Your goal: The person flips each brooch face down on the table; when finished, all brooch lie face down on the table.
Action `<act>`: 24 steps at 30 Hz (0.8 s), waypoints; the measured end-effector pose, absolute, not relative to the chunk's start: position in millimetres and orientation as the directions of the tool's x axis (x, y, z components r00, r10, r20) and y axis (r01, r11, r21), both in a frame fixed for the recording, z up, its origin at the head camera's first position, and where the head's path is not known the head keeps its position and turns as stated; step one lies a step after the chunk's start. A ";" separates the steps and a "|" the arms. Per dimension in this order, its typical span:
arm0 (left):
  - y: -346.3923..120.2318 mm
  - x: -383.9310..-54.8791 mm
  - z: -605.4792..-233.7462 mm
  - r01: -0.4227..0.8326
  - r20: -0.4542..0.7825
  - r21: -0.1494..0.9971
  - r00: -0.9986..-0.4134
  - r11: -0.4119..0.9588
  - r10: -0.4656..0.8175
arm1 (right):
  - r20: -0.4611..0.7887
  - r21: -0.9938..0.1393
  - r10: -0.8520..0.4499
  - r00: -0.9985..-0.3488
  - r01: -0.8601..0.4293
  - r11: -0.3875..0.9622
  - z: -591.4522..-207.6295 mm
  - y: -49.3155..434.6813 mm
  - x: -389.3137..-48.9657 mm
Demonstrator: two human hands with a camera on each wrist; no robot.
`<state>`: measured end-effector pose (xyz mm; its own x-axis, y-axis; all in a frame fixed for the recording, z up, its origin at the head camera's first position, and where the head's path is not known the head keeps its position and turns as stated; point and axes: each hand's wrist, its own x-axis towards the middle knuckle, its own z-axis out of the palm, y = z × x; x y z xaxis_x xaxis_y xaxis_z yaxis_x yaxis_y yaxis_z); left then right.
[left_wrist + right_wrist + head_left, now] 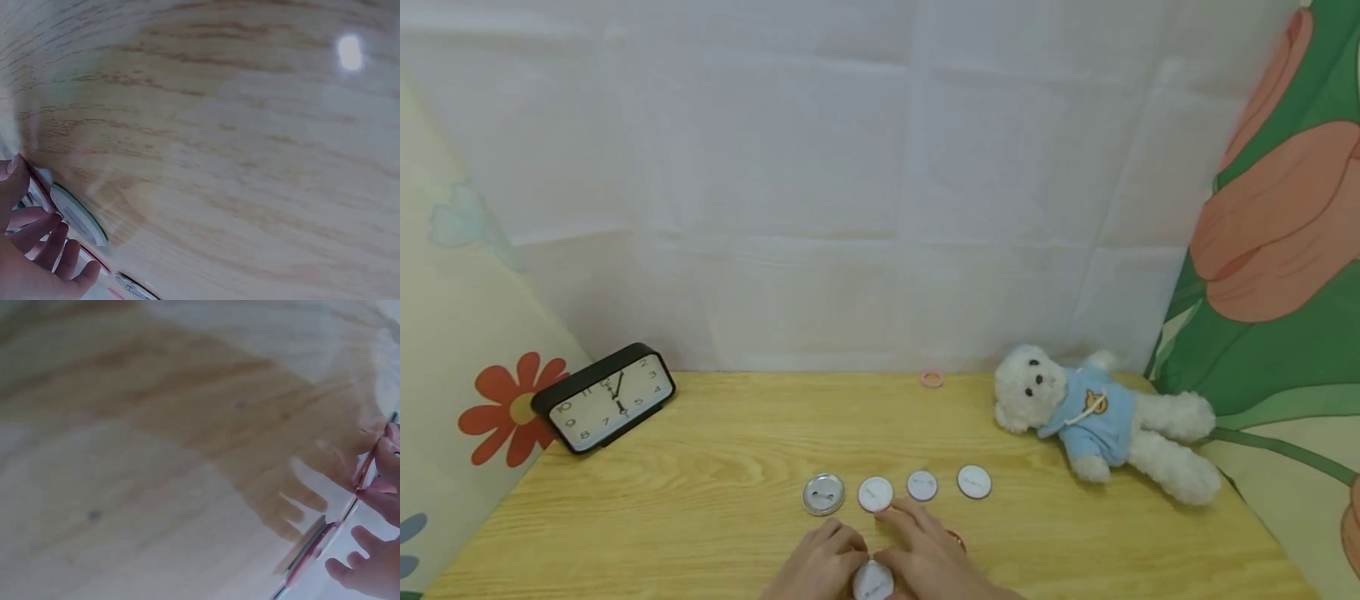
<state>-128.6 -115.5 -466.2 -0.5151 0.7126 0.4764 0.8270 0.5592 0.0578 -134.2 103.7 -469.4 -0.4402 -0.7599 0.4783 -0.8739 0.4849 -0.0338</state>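
Note:
In the head view, a round pin badge [873, 582] shows its white back between my two hands at the bottom edge. My left hand [822, 560] pinches it from the left, and my right hand [929, 552] grips it from the right. The right wrist view catches this badge [370, 461] nearly edge-on at the fingertips. Just beyond my fingers, a row holds a silver-backed badge [823, 494], a white-backed badge [875, 495], a smaller badge [922, 485] and another white-backed badge [974, 482]. Something red [957, 540] peeks out from behind my right hand, mostly hidden.
On the left of the wooden table [722, 475] stands a black-framed clock [613, 398]. A white teddy bear [1093, 417] in a blue hoodie lies at the right. Near the white backdrop [865, 208] at the back is a small pink ring [932, 379].

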 end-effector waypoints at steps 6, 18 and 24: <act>-114.9 -126.9 -465.9 0.819 0.455 0.072 -0.536 0.570 0.712 | 0.388 -0.101 -0.783 -0.486 -0.867 0.488 -467.0 104.2 -129.5; -70.0 -130.8 -447.5 0.830 0.344 0.038 -0.534 0.556 0.773 | 0.298 -0.223 -0.665 -0.684 -0.728 0.649 -434.1 157.8 -124.4; -39.7 -135.4 -440.8 0.782 0.232 0.029 -0.610 0.622 0.757 | 0.091 -0.199 -0.599 -0.796 -0.604 0.772 -425.9 178.8 -124.5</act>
<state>-135.4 -39.7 -440.8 -0.6105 0.7572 0.2322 0.7824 0.6221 0.0285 -124.5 178.8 -425.9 -0.7956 -0.5989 0.0913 -0.6038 0.7718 -0.1993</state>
